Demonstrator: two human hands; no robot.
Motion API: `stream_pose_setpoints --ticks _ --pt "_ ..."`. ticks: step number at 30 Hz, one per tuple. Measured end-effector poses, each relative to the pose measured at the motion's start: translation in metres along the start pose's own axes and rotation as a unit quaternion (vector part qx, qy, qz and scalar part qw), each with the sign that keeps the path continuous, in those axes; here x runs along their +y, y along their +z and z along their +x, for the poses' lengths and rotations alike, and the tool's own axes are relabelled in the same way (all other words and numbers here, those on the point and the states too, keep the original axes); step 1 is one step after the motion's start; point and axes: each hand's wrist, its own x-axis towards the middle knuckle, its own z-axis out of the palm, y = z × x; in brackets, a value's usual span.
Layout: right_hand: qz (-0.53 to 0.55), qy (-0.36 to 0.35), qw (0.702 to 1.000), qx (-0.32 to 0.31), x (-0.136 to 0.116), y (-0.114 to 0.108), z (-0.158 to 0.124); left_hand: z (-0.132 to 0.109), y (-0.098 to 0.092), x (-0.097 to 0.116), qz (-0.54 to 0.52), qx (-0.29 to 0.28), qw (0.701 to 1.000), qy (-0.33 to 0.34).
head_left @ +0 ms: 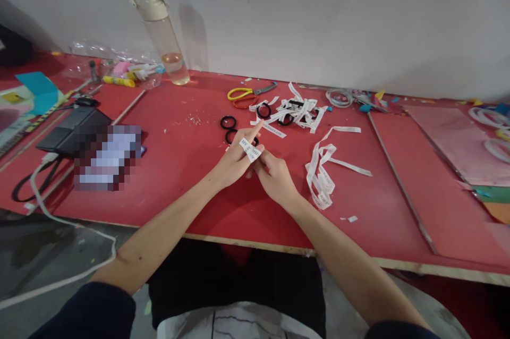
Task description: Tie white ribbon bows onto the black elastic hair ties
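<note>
Between my hands is a white printed paper strip (250, 151), lying across the fingers of my left hand (235, 162). My left hand is closed on it, with one finger pointing up and forward. My right hand (274, 171) is closed at the strip's lower right end, its fingertips partly hidden. Just beyond my left hand lie black rings (228, 122), one partly covered by the hand. Behind them is a tangled pile of white printed strips (300, 113) with black rings among them. Loose strips (321, 177) curl to the right of my right hand.
Yellow-handled scissors (243, 94) lie near the wall. A clear bottle (169, 44) stands at the back left. On the left are a black device (74, 129), a blurred-out phone (109, 158) and a white cable (71, 222). Pink sheets (450, 142) lie right on the red table (175, 195).
</note>
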Motion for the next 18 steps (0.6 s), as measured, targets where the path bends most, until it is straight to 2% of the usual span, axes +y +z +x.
stream_pose_setpoints --ticks 5,9,14,18 --pt "0.006 -0.013 0.999 -0.032 -0.005 0.0 -0.001 0.0 -0.004 0.004 0.152 0.073 0.985 0.016" --pt "0.083 -0.004 0.995 -0.056 -0.01 0.0 -0.002 0.001 -0.007 0.005 0.245 0.116 0.96 0.069" --pt "0.169 0.015 0.979 -0.113 -0.012 0.001 -0.004 0.002 -0.009 0.001 0.23 0.124 0.961 0.087" --pt "0.175 0.022 0.977 -0.116 -0.012 0.001 -0.006 0.002 -0.01 0.001 0.162 0.096 0.975 0.116"
